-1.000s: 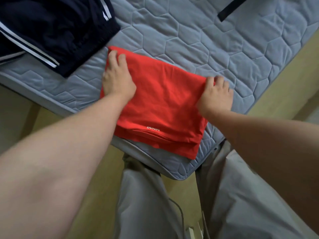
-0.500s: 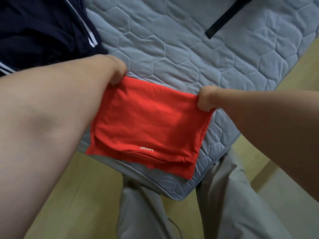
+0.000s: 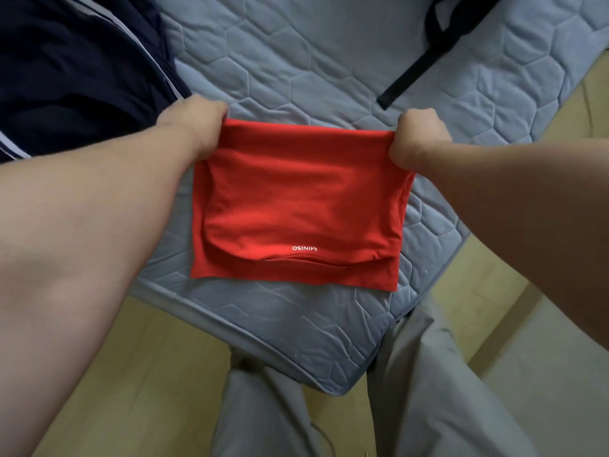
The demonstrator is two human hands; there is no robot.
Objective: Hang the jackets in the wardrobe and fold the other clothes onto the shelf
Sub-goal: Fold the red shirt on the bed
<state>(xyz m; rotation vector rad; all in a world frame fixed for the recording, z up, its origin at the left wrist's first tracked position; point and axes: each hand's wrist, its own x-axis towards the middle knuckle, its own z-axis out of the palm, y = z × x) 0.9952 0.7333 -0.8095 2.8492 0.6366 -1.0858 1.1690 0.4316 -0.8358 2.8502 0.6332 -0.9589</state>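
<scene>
Soft, even, moderately bright light; shadows are faint, just shallow shading in the quilted mattress (image 3: pixel 329 54) seams and the folds of the red shirt (image 3: pixel 296 199). Wide-angle stretch balloons the left forearm (image 3: pixel 82 209) and right forearm (image 3: pixel 527 199) at the edges. Navy garment (image 3: pixel 72 61) crushed near black; centre fairly sharp.

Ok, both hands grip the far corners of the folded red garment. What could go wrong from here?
Left hand and right hand hold the red garment only by its far edge; its near layers lie uneven, so lifting may undo the fold. The garment sits near the mattress corner, so pulling it nearer could drop it to the floor.
</scene>
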